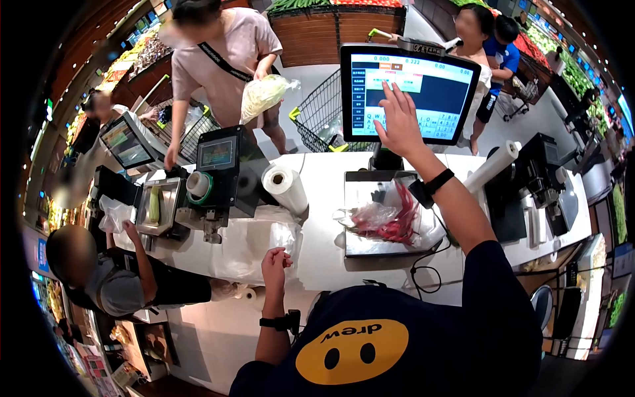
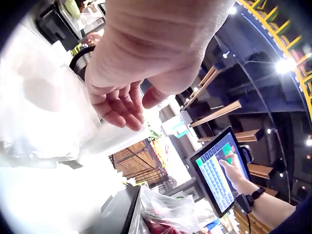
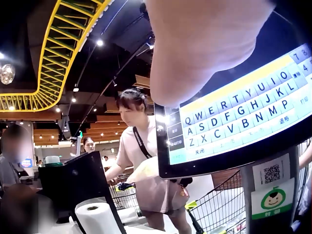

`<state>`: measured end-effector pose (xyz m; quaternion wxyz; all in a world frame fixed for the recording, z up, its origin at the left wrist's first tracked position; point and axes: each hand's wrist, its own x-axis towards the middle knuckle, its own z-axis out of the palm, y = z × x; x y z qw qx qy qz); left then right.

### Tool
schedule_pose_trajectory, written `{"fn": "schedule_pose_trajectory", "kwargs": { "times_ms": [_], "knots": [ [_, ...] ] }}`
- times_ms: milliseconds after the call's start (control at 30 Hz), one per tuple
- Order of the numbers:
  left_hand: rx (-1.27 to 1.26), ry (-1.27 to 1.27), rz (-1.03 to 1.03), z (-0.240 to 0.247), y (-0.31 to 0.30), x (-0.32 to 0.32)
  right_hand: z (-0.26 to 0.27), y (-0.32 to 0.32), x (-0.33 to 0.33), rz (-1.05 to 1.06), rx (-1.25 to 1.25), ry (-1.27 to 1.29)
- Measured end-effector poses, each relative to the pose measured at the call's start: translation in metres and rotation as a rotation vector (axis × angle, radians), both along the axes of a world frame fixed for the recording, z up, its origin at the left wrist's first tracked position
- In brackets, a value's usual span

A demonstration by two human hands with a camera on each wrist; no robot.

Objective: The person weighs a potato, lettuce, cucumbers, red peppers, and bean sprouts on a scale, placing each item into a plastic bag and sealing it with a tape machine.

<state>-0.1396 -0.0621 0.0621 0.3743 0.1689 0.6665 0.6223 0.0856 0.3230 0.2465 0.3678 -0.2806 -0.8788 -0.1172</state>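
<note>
My right hand (image 1: 399, 122) reaches up to a touchscreen (image 1: 433, 99), fingers stretched out over its upper left part. In the right wrist view the palm side (image 3: 204, 48) covers part of the screen above a lettered keyboard. Below the screen, a clear plastic bag of long red produce (image 1: 405, 215) lies on a scale (image 1: 370, 247), which reads 0.222 on the display. My left hand (image 1: 274, 266) hangs over the counter's near edge with fingers loosely curled, holding nothing. A stack of thin plastic bags (image 1: 241, 248) lies beside it.
A roll of bags (image 1: 284, 187) stands left of the scale, beside a black label machine (image 1: 221, 165). Across the counter, a person (image 1: 225, 66) holds a bagged pale vegetable (image 1: 264, 96) near a cart (image 1: 321, 112). Another person (image 1: 119, 281) works at the left scale. A loose cable (image 1: 426, 278) hangs at the front.
</note>
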Motion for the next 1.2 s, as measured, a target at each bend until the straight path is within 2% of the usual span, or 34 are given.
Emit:
{"fn": "schedule_pose_trajectory", "kwargs": {
  "times_ms": [100,200,267,300,400,500,567,667,700,800,1067,1200],
  "knots": [
    [-0.017,0.005,-0.047,-0.003,0.005,-0.013,-0.006,-0.015,0.021,-0.017,0.003,0.12],
    [-0.042,-0.011,-0.141,-0.015,0.017,-0.022,-0.032,-0.041,0.073,-0.127,-0.02,0.183],
    [-0.066,-0.01,-0.219,-0.021,0.028,-0.022,-0.061,-0.063,0.119,-0.189,-0.065,0.265],
    [-0.092,0.001,-0.272,-0.019,0.035,-0.02,-0.083,-0.073,0.147,-0.288,-0.064,0.228],
    [-0.122,0.024,-0.432,-0.019,0.059,-0.008,-0.143,-0.125,0.217,-0.509,-0.27,0.279],
    [-0.132,0.133,-0.587,-0.016,0.088,0.007,-0.185,-0.183,0.259,-0.677,-0.442,0.323],
    [-0.154,0.183,-0.661,-0.015,0.109,0.019,-0.217,-0.213,0.276,-0.717,-0.492,0.31],
    [-0.108,0.429,-0.712,-0.016,0.139,0.04,-0.254,-0.245,0.285,-0.745,-0.573,0.301],
    [-0.132,0.468,-0.731,-0.002,0.148,0.053,-0.26,-0.251,0.282,-0.74,-0.609,0.311],
    [-0.015,0.611,-0.743,-0.008,0.168,0.071,-0.274,-0.26,0.271,-0.721,-0.699,0.321],
    [0.013,0.822,-0.697,0.003,0.182,0.096,-0.281,-0.247,0.253,-0.675,-0.737,0.316],
    [0.014,0.762,-0.698,0.001,0.184,0.099,-0.282,-0.235,0.252,-0.619,-0.697,0.298]
  ]
}}
